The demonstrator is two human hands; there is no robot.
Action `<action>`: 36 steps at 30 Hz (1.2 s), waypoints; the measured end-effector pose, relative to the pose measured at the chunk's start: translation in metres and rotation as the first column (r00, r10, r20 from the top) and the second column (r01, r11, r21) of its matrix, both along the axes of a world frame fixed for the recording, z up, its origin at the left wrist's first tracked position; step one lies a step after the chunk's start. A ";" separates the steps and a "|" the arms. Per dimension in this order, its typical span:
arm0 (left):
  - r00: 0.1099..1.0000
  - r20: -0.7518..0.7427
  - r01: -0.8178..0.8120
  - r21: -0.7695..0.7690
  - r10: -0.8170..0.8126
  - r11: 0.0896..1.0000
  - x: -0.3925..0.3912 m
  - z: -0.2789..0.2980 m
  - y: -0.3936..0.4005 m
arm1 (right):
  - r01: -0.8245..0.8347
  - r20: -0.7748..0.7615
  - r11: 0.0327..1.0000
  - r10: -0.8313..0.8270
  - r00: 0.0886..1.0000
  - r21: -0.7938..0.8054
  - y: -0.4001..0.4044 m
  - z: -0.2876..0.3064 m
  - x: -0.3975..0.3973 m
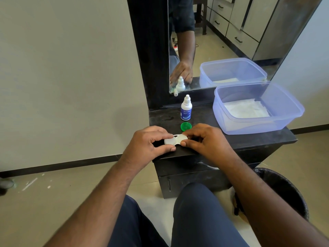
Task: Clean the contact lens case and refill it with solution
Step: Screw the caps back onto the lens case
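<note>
Holding: I see both hands on the contact lens case (175, 139), which lies at the front edge of the black dresser top (210, 120), white and figure-eight shaped.
Left hand: left hand (147, 145) pinches the case's left well, thumb at the near side, index finger curled over the far side, other fingers curled under.
Right hand: right hand (204, 139) pinches the right well the same way, thumb tip near, fingers bent over the far side.
Case state: left well looks covered with a white cap; right well mostly hidden by fingers, so I cannot tell whether it is capped.
Green cap: green cap (186, 126) lies open side up on the dresser top, just behind the case, apart from it.
Solution: solution bottle (186, 109) stands upright behind the green cap, white with blue label, its nozzle cap on.
Tub: clear bluish plastic tub (292, 111) sits on the right part of the dresser top, folded white tissue (246, 110) flat on its floor.
Mirror: mirror (231, 32) behind the dresser reflects the bottle, the tub and one arm.
Floor: black bin (284, 189) with a dark liner stands on the floor at right, beside the dresser drawers.
Me: seated, dark trousers, knees near the drawers.
</note>
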State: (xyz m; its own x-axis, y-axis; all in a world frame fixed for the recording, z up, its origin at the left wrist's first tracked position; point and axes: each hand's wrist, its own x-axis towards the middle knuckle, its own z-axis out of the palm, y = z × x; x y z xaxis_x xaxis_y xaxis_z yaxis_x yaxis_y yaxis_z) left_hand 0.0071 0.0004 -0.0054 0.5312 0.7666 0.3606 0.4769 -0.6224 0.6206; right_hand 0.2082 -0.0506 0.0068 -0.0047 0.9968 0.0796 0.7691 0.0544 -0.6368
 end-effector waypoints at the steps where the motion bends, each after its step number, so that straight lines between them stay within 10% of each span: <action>1: 1.000 0.000 0.002 0.002 -0.002 1.000 0.000 0.000 -0.001 | -0.001 0.001 1.000 0.001 1.000 0.002 0.000 0.000 0.000; 24: 0.974 0.193 -0.062 -0.279 0.119 0.958 0.002 0.000 -0.019 | -0.016 0.004 1.000 0.016 1.000 0.016 -0.002 0.001 0.000; 36: 0.989 0.045 -0.132 -0.149 0.140 0.980 0.006 0.003 -0.020 | -0.019 0.009 1.000 0.019 1.000 0.020 -0.002 0.000 0.000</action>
State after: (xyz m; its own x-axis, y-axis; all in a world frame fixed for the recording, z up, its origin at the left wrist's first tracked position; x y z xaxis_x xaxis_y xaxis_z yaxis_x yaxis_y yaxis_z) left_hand 0.0135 -0.0192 -0.0028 0.4009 0.8768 0.2654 0.5136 -0.4550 0.7274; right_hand 0.2078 -0.0525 0.0064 -0.0245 0.9948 0.0991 0.7734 0.0817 -0.6286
